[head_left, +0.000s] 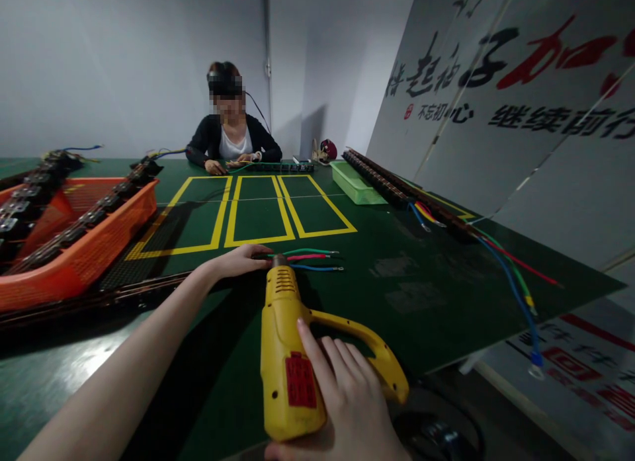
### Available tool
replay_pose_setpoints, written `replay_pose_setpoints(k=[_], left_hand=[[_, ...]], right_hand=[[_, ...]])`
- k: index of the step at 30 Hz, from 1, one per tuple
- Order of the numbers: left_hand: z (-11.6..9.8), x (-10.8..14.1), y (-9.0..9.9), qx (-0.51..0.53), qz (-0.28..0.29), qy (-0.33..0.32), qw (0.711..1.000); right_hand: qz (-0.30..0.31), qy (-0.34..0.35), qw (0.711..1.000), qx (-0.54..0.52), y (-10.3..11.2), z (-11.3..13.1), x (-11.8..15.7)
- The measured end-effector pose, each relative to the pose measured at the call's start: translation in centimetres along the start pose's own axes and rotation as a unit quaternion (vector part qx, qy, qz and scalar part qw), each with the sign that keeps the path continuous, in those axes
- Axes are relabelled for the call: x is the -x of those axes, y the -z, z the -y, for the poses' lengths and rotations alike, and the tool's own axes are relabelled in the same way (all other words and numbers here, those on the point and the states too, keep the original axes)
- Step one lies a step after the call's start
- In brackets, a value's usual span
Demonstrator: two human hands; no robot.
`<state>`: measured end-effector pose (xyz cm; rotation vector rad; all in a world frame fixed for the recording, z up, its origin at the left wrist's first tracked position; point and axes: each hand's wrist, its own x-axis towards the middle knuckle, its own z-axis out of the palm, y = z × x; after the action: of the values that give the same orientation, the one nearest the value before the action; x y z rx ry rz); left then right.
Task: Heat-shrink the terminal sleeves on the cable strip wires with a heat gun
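My right hand (347,395) grips the body of a yellow heat gun (278,315), its thumb below and index finger along the side. The gun's metal nozzle points away from me toward the wires. Beyond the nozzle, my left hand (243,261) is closed round a bundle of wires, with its fingertips partly hidden. Green (312,251), red (310,256) and blue (320,268) wires stick out to its right, their ends bearing metal terminals. They run from a long dark bar-like assembly (149,291) lying on the green table to the left.
An orange basket (119,229) on the left bears similar assemblies. Yellow tape rectangles (260,239) mark the table (397,302). A pale green tray (357,186) supports a long wired assembly (380,176) at right. Across the table sits a person (235,140) handling wires.
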<state>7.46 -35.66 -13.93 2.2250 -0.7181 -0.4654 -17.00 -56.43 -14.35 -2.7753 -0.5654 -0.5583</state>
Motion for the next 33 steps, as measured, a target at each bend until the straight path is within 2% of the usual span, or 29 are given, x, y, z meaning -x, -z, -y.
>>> replay_pose_setpoints(k=[4,10,16,21,28,33], left_hand=[[-0.1,-0.1,0.1,-0.030,0.008,0.044,0.999],[-0.6,-0.1,0.2,-0.037,0.029,0.050,0.998],[-0.3,-0.2,0.5,-0.029,0.051,0.079,0.995],[-0.4,-0.2,0.5,-0.031,0.052,0.090,0.994],[-1.9,0.2,0.5,-0.048,0.029,0.084,0.995],[-1.6,0.4,0.5,-0.037,0.037,0.090,0.995]], right_hand=[[-0.001,0.010,1.000,0.016,0.5,-0.6,0.2],[-0.014,0.000,1.000,0.018,0.8,-1.3,0.6],[-0.009,-0.047,0.998,0.034,1.5,-3.0,1.7],[-0.014,-0.125,0.991,0.048,1.7,-3.7,2.4],[-0.042,-0.131,0.987,0.078,1.2,-3.2,2.4],[-0.063,-0.112,0.987,0.095,0.4,-1.9,2.2]])
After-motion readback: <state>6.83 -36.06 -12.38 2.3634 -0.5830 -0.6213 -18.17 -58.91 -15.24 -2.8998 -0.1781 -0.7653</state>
